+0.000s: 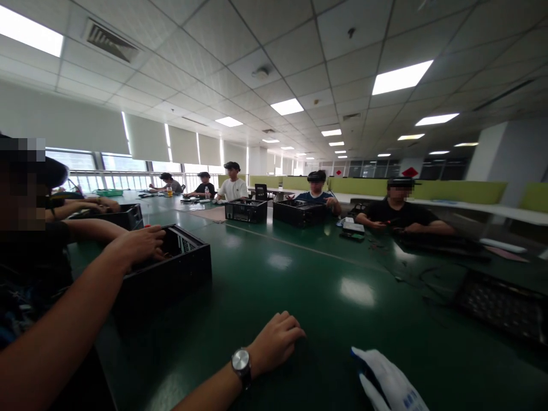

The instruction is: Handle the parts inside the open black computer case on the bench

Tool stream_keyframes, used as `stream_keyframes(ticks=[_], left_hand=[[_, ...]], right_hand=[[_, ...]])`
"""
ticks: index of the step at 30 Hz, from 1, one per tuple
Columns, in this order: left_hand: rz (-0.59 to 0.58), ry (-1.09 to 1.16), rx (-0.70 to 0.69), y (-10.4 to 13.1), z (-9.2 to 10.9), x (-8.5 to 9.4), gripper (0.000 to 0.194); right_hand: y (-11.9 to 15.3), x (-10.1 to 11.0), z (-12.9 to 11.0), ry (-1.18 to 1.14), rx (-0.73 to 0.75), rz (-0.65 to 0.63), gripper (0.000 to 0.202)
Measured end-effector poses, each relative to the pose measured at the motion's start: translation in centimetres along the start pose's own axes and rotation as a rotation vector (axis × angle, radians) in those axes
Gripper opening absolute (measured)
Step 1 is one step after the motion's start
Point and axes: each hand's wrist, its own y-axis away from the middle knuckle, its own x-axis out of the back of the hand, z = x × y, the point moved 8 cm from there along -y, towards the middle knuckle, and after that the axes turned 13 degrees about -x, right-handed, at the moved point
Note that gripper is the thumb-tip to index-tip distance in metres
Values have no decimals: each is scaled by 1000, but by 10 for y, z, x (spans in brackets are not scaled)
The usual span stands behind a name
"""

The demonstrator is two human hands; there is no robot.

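My left hand point(276, 342), bare and with a round silver-faced watch point(240, 361) on its wrist, is low over the green tabletop point(257, 285). Its fingers are curled and close together, and nothing shows in them. At the lower right is my right hand point(387, 379) in a white glove with blue at the fingertip. Its thumb stands apart from the fingers, with nothing between them, and the bottom edge of the picture cuts it off. A gap of bare table lies between my two hands.
At the left, a person's hands point(139, 245) reach into an open black metal case point(171, 274). Two more black cases point(246, 211) point(299, 211) stand farther back. A dark keyboard-like object point(505, 302) and thin cables lie at the right. Several people sit around the table.
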Motion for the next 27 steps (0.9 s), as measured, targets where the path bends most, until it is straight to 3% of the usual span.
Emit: stream_keyframes(ticks=[9, 16, 19, 21, 25, 27], left_hand=[[-83, -15, 76, 4, -13, -15, 25], [106, -44, 39, 5, -13, -5, 29], [197, -180, -1, -8, -19, 18, 28], [250, -309, 39, -27, -35, 45, 29], [327, -434, 193, -86, -93, 109, 43], [303, -459, 254, -116, -122, 129, 46]], right_hand=[[-1, -2, -10, 58, -158, -199, 57], [2, -5, -9, -14, -183, -226, 57], [5, 0, -17, -10, -160, -248, 57], [8, 5, -28, -13, -127, -258, 55], [13, 17, -56, -37, -27, -213, 50], [16, 21, -72, -32, 25, -200, 46]])
